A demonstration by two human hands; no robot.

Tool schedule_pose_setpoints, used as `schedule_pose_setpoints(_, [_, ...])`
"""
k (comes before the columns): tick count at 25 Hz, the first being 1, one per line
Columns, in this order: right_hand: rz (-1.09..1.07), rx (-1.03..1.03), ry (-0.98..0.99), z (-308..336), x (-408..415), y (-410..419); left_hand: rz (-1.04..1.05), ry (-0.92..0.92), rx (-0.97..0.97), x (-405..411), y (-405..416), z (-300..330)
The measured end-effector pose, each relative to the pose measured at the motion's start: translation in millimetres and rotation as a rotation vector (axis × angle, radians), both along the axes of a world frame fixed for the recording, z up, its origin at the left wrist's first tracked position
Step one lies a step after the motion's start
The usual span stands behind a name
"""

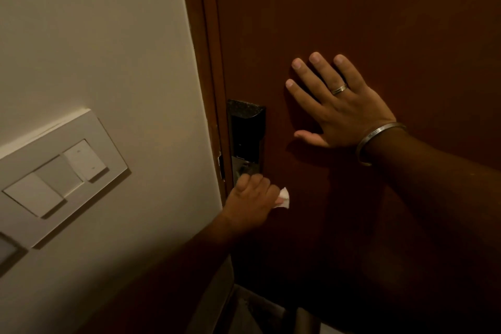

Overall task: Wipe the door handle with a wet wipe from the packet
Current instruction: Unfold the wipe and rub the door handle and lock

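Dim indoor view, close to a dark reddish-brown wooden door (352, 8) with a cream painted wall (95, 35) on its left. Left hand (250, 202) is curled into a fist low on the black rectangular lock plate (245, 133) at the door edge, fingers wrapped together around something there; the door handle itself is hidden under the hand, so its shape can't be told. A small crumpled white wet wipe (364, 199) is not there — correction: the small crumpled white wet wipe (283, 199) sticks out on the right side of the fist, pinched between the curled fingers and the thumb, just against the door surface. Most of the wipe is covered by the hand. Right hand (339, 106) lies flat, palm on the door, up and right of the lock plate, well apart from the left hand. Its fingers are straight and slightly spread, thumb out to the left. Silver band ring (339, 88) on one finger, plain silver metal bangle (376, 141) at the wrist. Both forearms come in from lower right, dark in shadow. White plastic switch panel (54, 179) with flat rocker switches sits on the wall lower left, tilted in the wide-angle view. Wipe packet not visible.
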State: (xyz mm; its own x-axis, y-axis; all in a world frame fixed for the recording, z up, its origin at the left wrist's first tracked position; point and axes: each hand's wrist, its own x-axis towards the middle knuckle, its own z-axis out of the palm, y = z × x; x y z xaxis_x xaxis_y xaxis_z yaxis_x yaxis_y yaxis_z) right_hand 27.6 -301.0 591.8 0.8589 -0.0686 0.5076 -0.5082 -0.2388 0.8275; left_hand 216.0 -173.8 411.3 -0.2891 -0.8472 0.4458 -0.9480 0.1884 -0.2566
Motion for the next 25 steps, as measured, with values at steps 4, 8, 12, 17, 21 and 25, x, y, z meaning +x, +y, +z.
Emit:
schedule_pose_setpoints(4, [-0.004, -0.008, 0.005, 0, -1, -2, -0.076, -0.123, -0.096, 63, 4, 4])
schedule_pose_setpoints(8, [0.001, -0.015, 0.005, -2, -1, -2, 0.171, 0.102, -0.054, 36, 7, -14])
schedule_pose_setpoints(12, [-0.006, -0.015, 0.009, 0, -1, -1, 0.27, 0.196, -0.045, 33, 7, -1])
schedule_pose_setpoints(17, [-0.025, -0.031, 0.012, 0, -1, -1, -0.017, 0.057, -0.082, 68, 11, 13])
schedule_pose_setpoints(21, [-0.028, -0.029, 0.011, -1, 0, -1, 0.07, 0.287, -0.113, 78, 9, 32])
schedule_pose_setpoints(25, [-0.018, -0.035, 0.009, -2, 1, -1, 0.112, 0.557, 0.017, 53, 3, 31])
